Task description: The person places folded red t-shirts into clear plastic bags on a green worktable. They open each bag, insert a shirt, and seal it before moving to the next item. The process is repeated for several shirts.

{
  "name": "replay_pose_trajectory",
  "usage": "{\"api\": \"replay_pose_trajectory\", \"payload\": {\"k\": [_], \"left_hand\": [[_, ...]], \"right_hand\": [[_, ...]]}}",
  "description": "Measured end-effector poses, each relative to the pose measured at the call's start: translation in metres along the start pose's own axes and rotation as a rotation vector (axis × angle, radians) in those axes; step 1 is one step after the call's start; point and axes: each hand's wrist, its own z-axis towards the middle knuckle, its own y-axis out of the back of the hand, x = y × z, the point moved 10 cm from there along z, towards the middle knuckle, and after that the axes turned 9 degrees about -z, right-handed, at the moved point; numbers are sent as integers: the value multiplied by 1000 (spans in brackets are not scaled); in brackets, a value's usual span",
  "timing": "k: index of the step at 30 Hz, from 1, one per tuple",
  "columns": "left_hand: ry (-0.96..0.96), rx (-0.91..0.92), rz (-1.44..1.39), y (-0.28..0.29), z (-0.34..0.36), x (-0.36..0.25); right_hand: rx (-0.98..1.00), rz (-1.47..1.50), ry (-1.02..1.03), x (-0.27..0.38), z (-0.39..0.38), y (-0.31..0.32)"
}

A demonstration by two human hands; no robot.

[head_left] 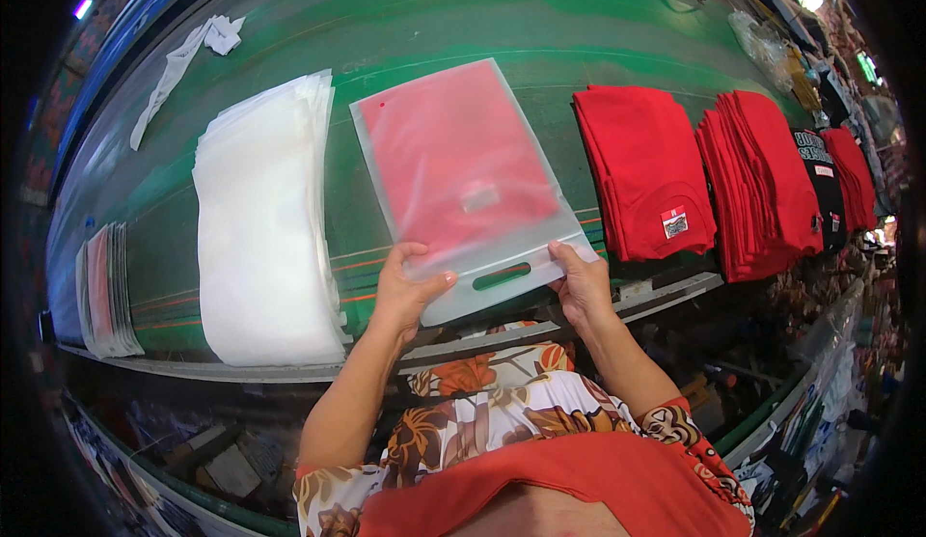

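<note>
Bag (468, 175) with red garment (434, 141) inside lies on table (352, 219), between white stack (265, 228) and red shirt (641, 165). Left hand (405, 286) holds its near left corner, right hand (584, 286) near right, thumb on top. Best: even pull both sides, handle slot (502, 276) uncreased, plastic flat.

A frosted bag (473, 175) containing a folded red garment (449, 137) is laid on the green table (386, 30), its handle end nearest. Its left edge is contacted by the left hand (405, 291); its right edge is gripped by the right hand (583, 286), thumb uppermost. Folded red shirts (644, 170) are stacked to the right.
</note>
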Motion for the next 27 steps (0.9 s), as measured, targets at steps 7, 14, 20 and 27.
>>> {"api": "replay_pose_trajectory", "payload": {"k": [7, 14, 20, 27], "left_hand": [[17, -10, -1, 1, 0, 0], [5, -19, 4, 1, -1, -2], [26, -3, -2, -1, -3, -2], [16, -12, 6, 1, -1, 0]], "right_hand": [[2, -9, 40, 0, 2, 0], [33, -2, 21, 2, 2, -4], [22, 9, 37, 5, 1, -5], [47, -15, 59, 10, 4, -2]]}}
